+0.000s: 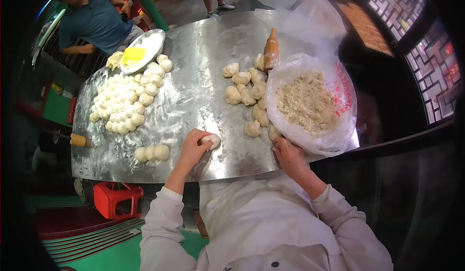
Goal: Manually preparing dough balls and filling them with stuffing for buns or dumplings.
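My left hand (pixel 192 145) is closed on a dough ball (pixel 212 140) at the front middle of the steel table (pixel 189 89). My right hand (pixel 289 155) is at the table's front edge, its fingertips by a dough piece (pixel 274 132) beside a plastic-lined container of crumbly pale filling (pixel 307 102); whether it grips that piece is unclear. Rough dough lumps (pixel 241 78) lie left of the container, below a wooden rolling pin (pixel 271 51). Several smooth dough balls stand in a short row (pixel 152 153) left of my left hand. Many more form a cluster (pixel 120 100) further left.
A bowl of white powder (pixel 154 44) with a yellow scraper-like piece (pixel 133 56) stands at the back left, near a dough lump (pixel 114 61). A person in a blue shirt (pixel 98 20) sits beyond it. A wooden roller (pixel 77 140) lies at the left edge; a red plastic stool (pixel 118 200) stands below.
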`<act>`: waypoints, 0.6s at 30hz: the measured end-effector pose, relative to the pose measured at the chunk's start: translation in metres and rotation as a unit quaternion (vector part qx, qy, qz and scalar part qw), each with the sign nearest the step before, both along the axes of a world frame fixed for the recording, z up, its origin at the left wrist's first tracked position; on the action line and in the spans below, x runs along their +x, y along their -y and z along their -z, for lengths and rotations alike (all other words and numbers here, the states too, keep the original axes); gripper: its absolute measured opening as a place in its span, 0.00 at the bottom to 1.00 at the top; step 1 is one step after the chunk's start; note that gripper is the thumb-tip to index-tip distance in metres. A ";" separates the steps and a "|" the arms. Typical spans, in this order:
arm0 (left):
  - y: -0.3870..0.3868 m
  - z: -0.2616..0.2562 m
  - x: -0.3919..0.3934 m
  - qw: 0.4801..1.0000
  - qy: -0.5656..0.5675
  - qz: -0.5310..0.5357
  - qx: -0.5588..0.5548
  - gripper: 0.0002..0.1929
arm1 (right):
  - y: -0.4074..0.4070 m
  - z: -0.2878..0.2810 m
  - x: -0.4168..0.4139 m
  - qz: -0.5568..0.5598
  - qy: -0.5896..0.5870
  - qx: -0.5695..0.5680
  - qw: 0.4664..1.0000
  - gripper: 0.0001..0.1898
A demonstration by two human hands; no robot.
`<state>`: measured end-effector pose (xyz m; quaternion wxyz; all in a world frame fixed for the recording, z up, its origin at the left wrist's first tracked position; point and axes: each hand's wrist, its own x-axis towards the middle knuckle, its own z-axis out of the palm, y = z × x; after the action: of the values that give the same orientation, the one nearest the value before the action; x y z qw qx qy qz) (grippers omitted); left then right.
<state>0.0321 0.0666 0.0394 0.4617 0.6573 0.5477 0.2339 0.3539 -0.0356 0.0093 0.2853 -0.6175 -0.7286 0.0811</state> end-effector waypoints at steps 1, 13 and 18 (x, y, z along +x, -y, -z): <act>0.001 -0.001 -0.006 0.988 -0.131 0.020 0.076 0.20 | -0.002 0.002 0.000 -0.014 -0.001 0.003 1.000 0.12; -0.045 0.021 0.070 0.867 -0.351 0.029 0.354 0.31 | -0.008 0.005 -0.018 -0.018 -0.036 -0.035 0.999 0.09; -0.072 0.060 0.031 0.926 -0.267 0.048 0.261 0.31 | -0.014 -0.022 -0.037 -0.044 -0.021 -0.076 0.996 0.11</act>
<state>0.0635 0.1389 -0.0207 0.1212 0.8184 0.5378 0.1619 0.3169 -0.0213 0.0314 0.2490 -0.6029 -0.7406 0.1613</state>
